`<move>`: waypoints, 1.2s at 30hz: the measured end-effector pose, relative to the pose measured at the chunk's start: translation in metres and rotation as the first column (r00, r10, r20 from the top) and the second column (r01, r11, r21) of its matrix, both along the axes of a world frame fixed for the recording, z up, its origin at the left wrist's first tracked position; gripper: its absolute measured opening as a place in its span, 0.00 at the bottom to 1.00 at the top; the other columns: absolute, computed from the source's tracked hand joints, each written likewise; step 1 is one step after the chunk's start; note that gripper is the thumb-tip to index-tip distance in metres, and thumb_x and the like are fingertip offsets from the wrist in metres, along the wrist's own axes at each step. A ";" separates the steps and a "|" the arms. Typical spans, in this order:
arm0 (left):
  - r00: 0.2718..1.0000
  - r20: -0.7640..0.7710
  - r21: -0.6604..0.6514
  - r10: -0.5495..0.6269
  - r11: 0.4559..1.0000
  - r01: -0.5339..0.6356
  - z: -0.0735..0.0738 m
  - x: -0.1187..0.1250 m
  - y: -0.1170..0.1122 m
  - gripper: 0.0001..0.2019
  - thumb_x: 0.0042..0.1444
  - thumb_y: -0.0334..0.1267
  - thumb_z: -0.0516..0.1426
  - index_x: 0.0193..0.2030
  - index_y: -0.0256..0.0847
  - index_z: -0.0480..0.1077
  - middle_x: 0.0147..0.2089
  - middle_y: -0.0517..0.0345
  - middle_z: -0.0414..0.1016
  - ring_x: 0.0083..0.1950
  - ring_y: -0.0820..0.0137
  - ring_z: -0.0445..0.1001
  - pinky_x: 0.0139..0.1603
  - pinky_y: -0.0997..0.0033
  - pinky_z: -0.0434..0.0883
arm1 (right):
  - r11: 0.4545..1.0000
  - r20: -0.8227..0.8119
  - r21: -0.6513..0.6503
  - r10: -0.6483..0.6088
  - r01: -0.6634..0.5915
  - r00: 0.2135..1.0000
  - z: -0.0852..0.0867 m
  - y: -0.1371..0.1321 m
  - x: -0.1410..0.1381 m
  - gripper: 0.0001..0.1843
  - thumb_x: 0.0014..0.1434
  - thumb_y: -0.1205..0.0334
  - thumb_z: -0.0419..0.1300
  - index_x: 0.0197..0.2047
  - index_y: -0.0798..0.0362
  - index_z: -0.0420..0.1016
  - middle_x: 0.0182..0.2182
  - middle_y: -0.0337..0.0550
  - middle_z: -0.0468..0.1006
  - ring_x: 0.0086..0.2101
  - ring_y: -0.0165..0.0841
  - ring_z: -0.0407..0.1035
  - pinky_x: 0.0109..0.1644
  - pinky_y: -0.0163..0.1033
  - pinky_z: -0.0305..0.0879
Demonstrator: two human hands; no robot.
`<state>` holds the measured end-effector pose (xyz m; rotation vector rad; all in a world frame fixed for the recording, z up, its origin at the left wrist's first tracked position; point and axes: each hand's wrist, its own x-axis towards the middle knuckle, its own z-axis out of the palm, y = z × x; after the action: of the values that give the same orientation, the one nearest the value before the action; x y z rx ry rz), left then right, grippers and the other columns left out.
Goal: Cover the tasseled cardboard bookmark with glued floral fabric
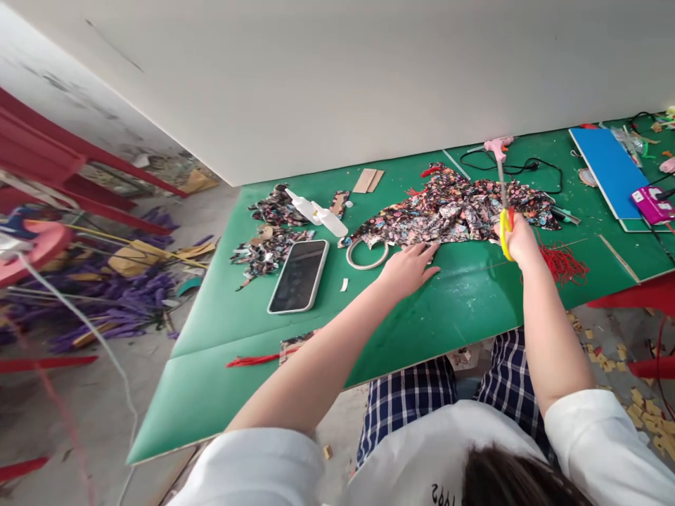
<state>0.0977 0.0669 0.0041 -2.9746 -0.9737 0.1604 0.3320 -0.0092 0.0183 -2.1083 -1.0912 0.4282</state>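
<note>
My right hand [519, 240] is closed around the yellow handles of a pair of scissors [505, 239], whose blades point away toward the back of the table. Beneath the blades lies a crumpled heap of dark floral fabric [448, 207]. My left hand [410, 268] rests on the table with its fingers stretched out, the tips at the near edge of the fabric. A roll of tape [368, 266] lies flat just left of that hand. Red tassel threads [563, 266] are bunched right of my right hand.
On the green table [221, 379] lie a phone [299, 276], white squeeze bottles [331, 221], fabric scraps [266, 249] and wooden pieces [368, 180]. A pink glue gun [497, 147] with a black cord is at the back, with a blue board [606, 169] to its right. A white panel [369, 84] stands behind.
</note>
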 end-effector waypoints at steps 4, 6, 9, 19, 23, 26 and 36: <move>0.996 -0.030 0.026 0.087 0.996 -0.087 -0.003 0.000 0.014 0.23 0.66 0.47 0.46 0.61 0.37 0.63 0.54 0.45 0.73 0.54 0.59 0.73 0.49 0.65 0.70 | 0.986 0.093 -0.164 -0.003 0.019 0.996 -0.018 -0.010 0.004 0.09 0.51 0.69 0.60 0.36 0.51 0.65 0.35 0.43 0.76 0.35 0.37 0.71 0.37 0.39 0.61; 0.990 -0.047 0.032 0.131 0.991 -0.129 -0.003 -0.004 0.021 0.20 0.66 0.47 0.46 0.55 0.37 0.69 0.51 0.47 0.75 0.51 0.59 0.75 0.46 0.66 0.70 | 0.980 0.128 -0.201 0.015 0.011 0.992 -0.021 -0.008 0.002 0.09 0.53 0.70 0.59 0.38 0.51 0.65 0.38 0.46 0.76 0.38 0.39 0.71 0.38 0.39 0.61; 0.982 -0.054 0.059 0.183 0.982 -0.180 -0.003 -0.006 0.026 0.17 0.66 0.44 0.46 0.48 0.37 0.71 0.48 0.47 0.76 0.50 0.58 0.75 0.45 0.65 0.70 | 0.974 0.138 -0.226 0.041 -0.009 0.990 -0.020 -0.005 0.000 0.10 0.54 0.73 0.55 0.40 0.52 0.65 0.39 0.49 0.76 0.39 0.41 0.72 0.39 0.41 0.60; 0.961 -0.110 0.147 0.253 0.961 -0.236 0.011 0.000 0.061 0.10 0.62 0.31 0.51 0.46 0.34 0.70 0.46 0.47 0.75 0.51 0.60 0.73 0.52 0.57 0.69 | 0.986 -0.208 0.028 0.167 -0.165 0.964 -0.005 -0.033 0.012 0.11 0.47 0.66 0.60 0.34 0.49 0.61 0.29 0.34 0.70 0.29 0.29 0.68 0.36 0.36 0.64; 0.937 -0.109 0.164 0.333 0.935 -0.314 0.024 -0.007 0.085 0.15 0.62 0.43 0.56 0.50 0.36 0.69 0.51 0.51 0.72 0.52 0.64 0.72 0.54 0.53 0.71 | 0.969 -0.401 0.167 0.236 -0.182 0.885 0.006 -0.039 0.017 0.17 0.45 0.55 0.62 0.33 0.47 0.56 0.24 0.28 0.64 0.18 0.22 0.56 0.21 0.32 0.57; 0.916 -0.080 0.172 0.393 0.911 -0.376 0.031 -0.014 0.098 0.16 0.61 0.43 0.56 0.52 0.36 0.68 0.53 0.49 0.71 0.53 0.63 0.71 0.54 0.52 0.71 | 0.945 -0.501 0.282 0.290 -0.163 0.815 0.013 -0.044 0.018 0.20 0.43 0.53 0.62 0.33 0.46 0.53 0.26 0.27 0.62 0.14 0.18 0.49 0.16 0.30 0.49; 0.995 0.087 0.045 0.038 0.998 -0.042 0.018 0.021 0.005 0.15 0.64 0.45 0.49 0.51 0.41 0.70 0.50 0.50 0.72 0.53 0.63 0.69 0.54 0.64 0.66 | 0.798 -0.675 0.596 0.438 0.089 0.594 0.024 -0.041 0.012 0.21 0.43 0.60 0.65 0.32 0.47 0.53 0.23 0.23 0.62 0.12 0.15 0.45 0.14 0.28 0.47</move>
<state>0.1191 0.0715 0.0218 -2.9428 -1.0306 0.0088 0.3440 -0.0504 0.0423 -1.0248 -0.7388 0.9029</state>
